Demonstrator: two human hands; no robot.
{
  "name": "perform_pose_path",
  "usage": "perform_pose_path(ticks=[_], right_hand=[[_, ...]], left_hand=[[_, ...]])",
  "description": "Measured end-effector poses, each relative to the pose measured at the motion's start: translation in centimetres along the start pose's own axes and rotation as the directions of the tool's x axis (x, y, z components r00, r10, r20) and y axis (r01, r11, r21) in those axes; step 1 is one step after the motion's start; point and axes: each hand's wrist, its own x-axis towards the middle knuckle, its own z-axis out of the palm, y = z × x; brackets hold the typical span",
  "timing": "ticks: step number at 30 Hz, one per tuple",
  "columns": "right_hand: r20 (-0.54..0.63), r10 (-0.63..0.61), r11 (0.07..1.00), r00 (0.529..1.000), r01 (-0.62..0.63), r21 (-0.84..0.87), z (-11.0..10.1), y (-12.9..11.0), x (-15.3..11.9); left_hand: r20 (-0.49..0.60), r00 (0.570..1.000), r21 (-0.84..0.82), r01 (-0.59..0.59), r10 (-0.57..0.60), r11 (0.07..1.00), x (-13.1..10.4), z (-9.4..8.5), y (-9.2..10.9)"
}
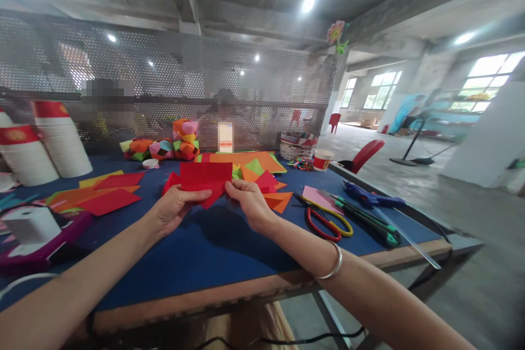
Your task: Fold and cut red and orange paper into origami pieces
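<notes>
A creased sheet of red paper (pixel 206 178) is held up above the blue table, partly folded, with a pointed flap hanging below. My left hand (pixel 182 205) pinches its lower left side, thumb lying across the front. At the right edge, my right hand (pixel 248 199) grips it between thumb and fingertips. Behind the paper lie coloured paper pieces (pixel 254 167) in green, orange and red. To the left are more loose sheets, among them a red sheet (pixel 109 202). Folded paper balls (pixel 186 139) in mixed colours stand farther back.
Right of my hands lie scissors (pixel 328 224), a green utility knife (pixel 369 220) and a blue glue gun (pixel 369 195) with a glue stick. Stacked paper cups (pixel 61 142) and a purple-and-white device (pixel 41 235) stand left. A woven basket (pixel 298 146) and a paper cup (pixel 322 159) sit behind.
</notes>
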Motion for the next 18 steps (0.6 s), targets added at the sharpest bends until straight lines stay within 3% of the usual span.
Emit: perform_pose_path(ticks=[11,18], right_hand=[[0.044,0.069,0.998,0.997,-0.068,-0.012,0.5,-1.2,-0.9],[0.063,0.069,0.992,0.996,-0.075,0.105,0.8,-1.3,-1.2]], left_hand=[[0.079,0.997,0.151,0.006,-0.018,0.988,-0.3,-0.1,0.3],[0.154,0.988,0.247,-0.046,0.007,0.968,-0.1,-0.6,-0.2]])
